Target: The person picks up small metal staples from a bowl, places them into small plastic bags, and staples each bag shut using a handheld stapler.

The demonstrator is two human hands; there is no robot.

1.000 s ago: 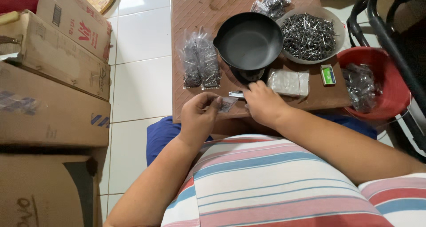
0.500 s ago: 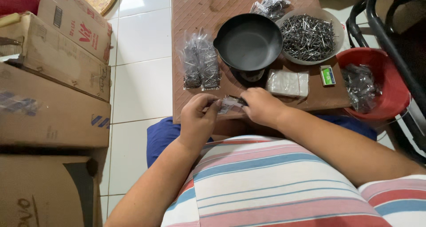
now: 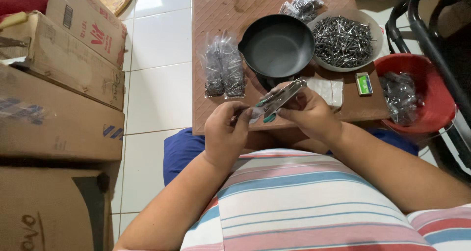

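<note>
Stapler (image 3: 279,100) in both hands above brown board (image 3: 216,5) on white tiled floor (image 3: 157,50).

A black pan (image 3: 278,47) is sitting on the brown counter (image 3: 221,5). A shallow bowl (image 3: 375,35) heaped with metal nails (image 3: 343,40) is lying just beside the pan. Clear packets of nails (image 3: 223,67) are resting left of the pan. A red basin (image 3: 434,91) is standing at the counter's right edge. Cardboard boxes (image 3: 59,84) are stacked on the white tiled floor (image 3: 154,50).
</note>
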